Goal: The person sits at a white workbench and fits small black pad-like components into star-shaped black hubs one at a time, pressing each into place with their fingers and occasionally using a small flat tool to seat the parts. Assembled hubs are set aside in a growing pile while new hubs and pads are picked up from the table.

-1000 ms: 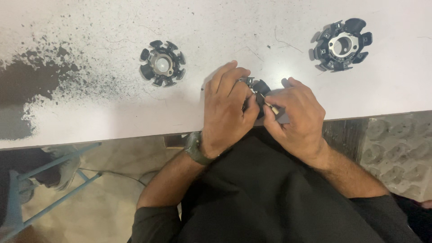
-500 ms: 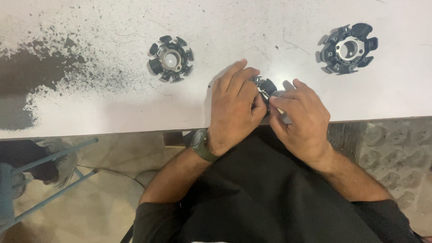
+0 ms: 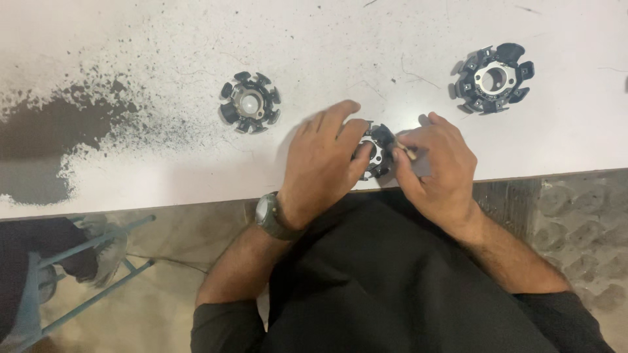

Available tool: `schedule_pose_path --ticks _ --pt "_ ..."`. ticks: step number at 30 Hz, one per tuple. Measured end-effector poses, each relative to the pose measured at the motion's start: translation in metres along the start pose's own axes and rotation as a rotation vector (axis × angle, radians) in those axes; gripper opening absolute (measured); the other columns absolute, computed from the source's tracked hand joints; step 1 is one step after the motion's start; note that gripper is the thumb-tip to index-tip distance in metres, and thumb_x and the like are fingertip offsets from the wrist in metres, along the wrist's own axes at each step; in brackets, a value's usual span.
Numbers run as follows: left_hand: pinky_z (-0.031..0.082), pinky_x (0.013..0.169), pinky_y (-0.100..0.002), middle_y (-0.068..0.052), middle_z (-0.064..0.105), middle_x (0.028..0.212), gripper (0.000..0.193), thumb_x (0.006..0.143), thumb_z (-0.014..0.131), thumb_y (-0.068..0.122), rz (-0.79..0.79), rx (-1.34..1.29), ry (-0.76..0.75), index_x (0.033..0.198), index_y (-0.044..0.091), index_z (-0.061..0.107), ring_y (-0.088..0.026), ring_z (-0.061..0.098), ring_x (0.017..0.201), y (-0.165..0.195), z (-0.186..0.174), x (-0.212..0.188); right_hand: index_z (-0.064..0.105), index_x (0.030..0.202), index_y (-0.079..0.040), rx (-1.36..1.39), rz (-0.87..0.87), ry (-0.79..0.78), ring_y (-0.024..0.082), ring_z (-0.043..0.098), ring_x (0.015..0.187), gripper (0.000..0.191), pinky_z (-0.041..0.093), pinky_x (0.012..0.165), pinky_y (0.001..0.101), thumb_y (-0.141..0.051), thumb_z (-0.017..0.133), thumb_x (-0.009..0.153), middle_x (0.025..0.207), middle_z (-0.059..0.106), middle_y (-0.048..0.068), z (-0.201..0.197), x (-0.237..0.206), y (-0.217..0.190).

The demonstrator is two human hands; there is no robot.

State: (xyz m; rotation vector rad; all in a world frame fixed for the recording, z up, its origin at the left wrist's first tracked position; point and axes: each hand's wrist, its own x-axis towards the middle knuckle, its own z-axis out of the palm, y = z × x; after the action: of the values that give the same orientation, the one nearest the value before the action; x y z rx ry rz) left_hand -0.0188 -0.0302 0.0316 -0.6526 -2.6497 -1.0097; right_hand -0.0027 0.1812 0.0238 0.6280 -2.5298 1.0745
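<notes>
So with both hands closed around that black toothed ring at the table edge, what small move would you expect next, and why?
Probably a slight turn of the toothed ring by the left hand to bring the next tooth round. That hand cups the part, while the right hand pinches a thin tool against its rim. Contact looks confined to one spot, though the fingers hide most of it.
</notes>
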Motion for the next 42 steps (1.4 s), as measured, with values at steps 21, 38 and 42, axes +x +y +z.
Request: schedule_pose_path --ticks 21,38,42 --pt "0.053 0.099 -0.042 -0.005 0.064 0.130 0.020 0.085 0.075 0.008 0.149 0.054 -0.033 0.102 0.012 0.066 -0.027 0.063 0.123 -0.012 -0.008 0.010 0.058 0.112 -0.006 0.019 -0.004 -0.016 0.028 0.071 0.093 0.027 0.054 0.112 0.0514 0.001 0.076 0.093 0.101 0.070 0.008 0.003 0.005 0.001" --pt "0.059 0.088 -0.040 -0.008 0.067 0.119 0.018 0.095 0.070 0.008 -0.025 -0.103 -0.040 0.112 0.005 0.064 -0.030 0.069 0.106 -0.004 0.008 -0.009 0.063 0.106 -0.007 -0.001 -0.089 0.017 0.029 0.068 0.110 0.028 0.043 0.118 0.0554 0.001 0.079 0.084 0.098 0.069 0.007 0.012 -0.013 0.003" --pt "0.058 0.088 -0.040 -0.009 0.066 0.120 0.019 0.095 0.071 0.008 -0.041 -0.113 -0.024 0.112 0.004 0.064 -0.030 0.069 0.106 -0.002 0.008 -0.010 0.064 0.108 -0.006 -0.033 -0.105 0.019 0.030 0.067 0.111 0.030 0.045 0.117 0.0557 0.001 0.080 0.085 0.101 0.068 0.008 0.017 -0.013 0.005"
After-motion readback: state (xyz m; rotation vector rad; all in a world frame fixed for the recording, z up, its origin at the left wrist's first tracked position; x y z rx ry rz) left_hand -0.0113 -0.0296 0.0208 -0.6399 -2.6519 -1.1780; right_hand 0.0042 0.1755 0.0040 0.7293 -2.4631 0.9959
